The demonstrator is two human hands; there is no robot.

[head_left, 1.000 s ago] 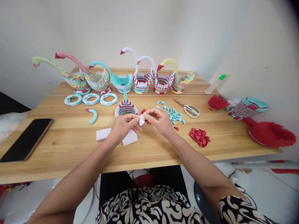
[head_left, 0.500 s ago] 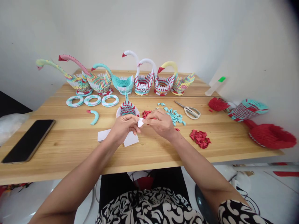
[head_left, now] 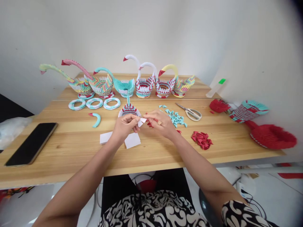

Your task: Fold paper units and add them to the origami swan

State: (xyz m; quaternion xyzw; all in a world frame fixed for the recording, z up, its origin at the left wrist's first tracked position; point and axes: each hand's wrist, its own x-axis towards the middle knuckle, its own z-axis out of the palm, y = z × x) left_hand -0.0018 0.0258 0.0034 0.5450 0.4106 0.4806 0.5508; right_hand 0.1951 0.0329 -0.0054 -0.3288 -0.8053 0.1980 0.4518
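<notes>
My left hand (head_left: 124, 127) and my right hand (head_left: 160, 124) meet above the middle of the wooden table (head_left: 71, 148). Both pinch a small white paper piece (head_left: 142, 121) between their fingertips. Just behind them stands a small half-built paper basket (head_left: 129, 110) in red, white and teal. Two white paper slips (head_left: 131, 140) lie on the table under my left wrist. Small red folded pieces (head_left: 149, 124) lie under my right fingers.
Several paper swans (head_left: 144, 82) line the back edge, with three teal rings (head_left: 94, 103) and a curved teal neck (head_left: 96, 119) in front. Scissors (head_left: 191, 112), teal folded pieces (head_left: 175, 117) and a red pile (head_left: 202, 139) lie right. A black phone (head_left: 32, 143) lies left; red paper models (head_left: 270, 136) far right.
My hands have stayed together on the white piece, with the fingers shifting slightly. The view has tilted a little, so the table items sit lower in the picture.
</notes>
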